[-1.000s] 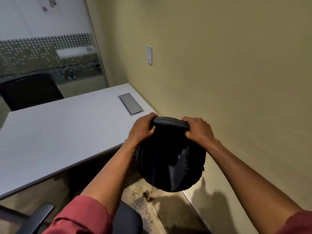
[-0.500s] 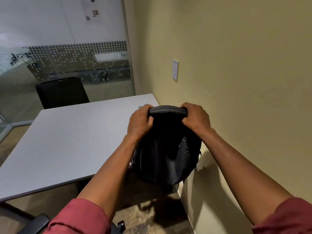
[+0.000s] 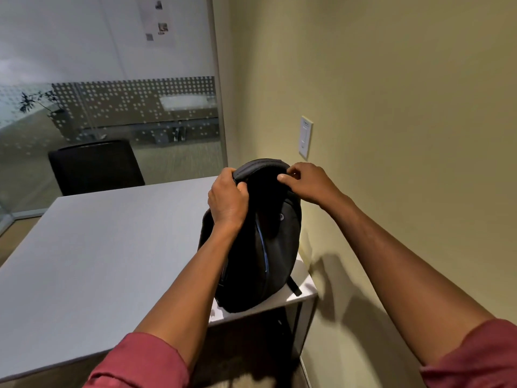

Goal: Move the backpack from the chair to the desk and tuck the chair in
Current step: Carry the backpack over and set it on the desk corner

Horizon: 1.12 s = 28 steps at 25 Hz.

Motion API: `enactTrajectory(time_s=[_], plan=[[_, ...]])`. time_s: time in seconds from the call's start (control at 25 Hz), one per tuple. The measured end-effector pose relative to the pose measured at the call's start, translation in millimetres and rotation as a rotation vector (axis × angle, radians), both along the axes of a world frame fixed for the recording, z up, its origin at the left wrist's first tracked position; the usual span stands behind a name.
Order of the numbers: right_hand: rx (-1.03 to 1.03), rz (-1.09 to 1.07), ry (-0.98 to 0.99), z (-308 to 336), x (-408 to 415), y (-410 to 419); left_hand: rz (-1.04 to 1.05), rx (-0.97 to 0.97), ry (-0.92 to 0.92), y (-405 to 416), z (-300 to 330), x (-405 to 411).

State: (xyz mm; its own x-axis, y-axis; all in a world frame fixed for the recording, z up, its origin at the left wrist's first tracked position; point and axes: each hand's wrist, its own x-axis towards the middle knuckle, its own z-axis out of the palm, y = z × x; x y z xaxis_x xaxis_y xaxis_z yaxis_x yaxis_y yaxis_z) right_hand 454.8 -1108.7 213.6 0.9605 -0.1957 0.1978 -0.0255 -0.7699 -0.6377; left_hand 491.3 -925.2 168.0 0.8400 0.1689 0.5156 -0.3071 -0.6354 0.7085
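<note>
A black backpack (image 3: pixel 260 256) with a thin blue trim line stands upright on the near right corner of the grey desk (image 3: pixel 106 256), close to the wall. My left hand (image 3: pixel 228 203) is closed around the left end of its padded top handle. My right hand (image 3: pixel 307 183) rests on the right end of the same handle with fingers loosening, thumb and fingertips still touching it. A strap end pokes out at the bag's lower right. The chair the bag came from is out of view.
A black chair (image 3: pixel 96 166) stands at the desk's far side against a glass partition (image 3: pixel 112 113) with a dotted band. The beige wall (image 3: pixel 391 135) with a white switch plate (image 3: pixel 305 137) runs along the right. The desk's side panel (image 3: pixel 303 326) drops to the floor.
Both hands carried the hanging backpack up and forward over the desk edge and set it upright on the desk corner. My right hand's grip has loosened.
</note>
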Motion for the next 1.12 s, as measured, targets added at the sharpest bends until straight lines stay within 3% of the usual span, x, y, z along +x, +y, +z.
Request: enactTrajectory(time_s=[0.28,0.52,0.72,0.88,1.12], plan=[[-0.022,0.083,0.013,6.5,94.1,7.2,0.009,-0.207,0.119,-34.7,-5.8,86.0],[-0.018,0.052,0.007,-9.5,142.8,-10.7,-0.059,-0.296,0.145,-89.2,-23.2,98.8],[-0.181,-0.006,0.065,-16.8,169.5,-34.1,-0.286,-0.124,0.109,-129.4,-50.4,80.2],[-0.349,0.023,0.124,-21.9,181.9,-53.0,-0.297,0.130,0.035,-112.5,-102.4,64.7],[-0.536,-0.030,0.088,-34.0,178.8,-62.1,-0.454,0.115,0.357,-71.7,-163.1,74.9]])
